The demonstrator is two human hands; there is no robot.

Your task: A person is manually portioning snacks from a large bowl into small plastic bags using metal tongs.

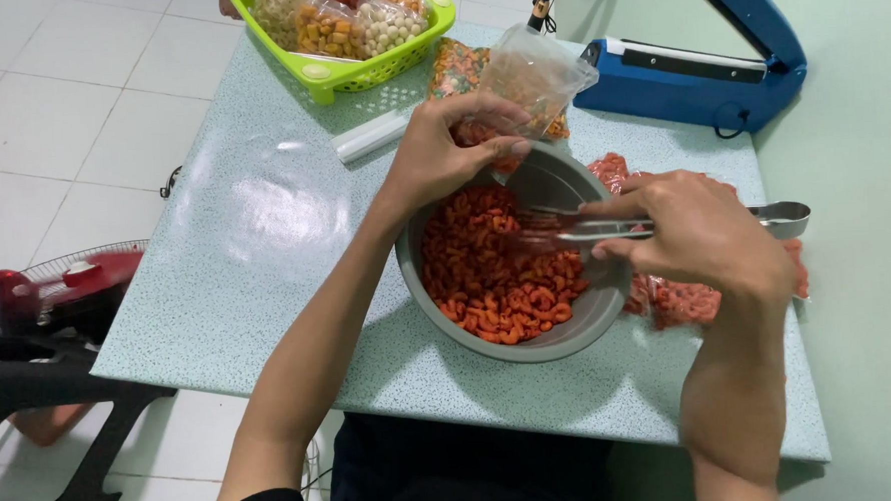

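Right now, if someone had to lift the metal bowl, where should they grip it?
Probably the near rim of the bowl, from the person's side. It is bare there, while the left hand with the bag and the right hand with the tongs crowd the far rim.

- Round grey metal bowl (579, 330): plain grey, filled with orange-red curled snack pieces (491, 269).
- Speckled pale green tabletop (265, 248): fine white flecks.
- Slotted lime-green plastic basket (343, 73): packets of yellow, cream and red snacks.
- Blue heat sealer with black strip (703, 74).
- Shiny silver metal tongs (765, 217).
- Clear plastic bag (538, 71): orange pieces inside.
- Red and black fan (52, 293).
- White tiled floor (68, 97).
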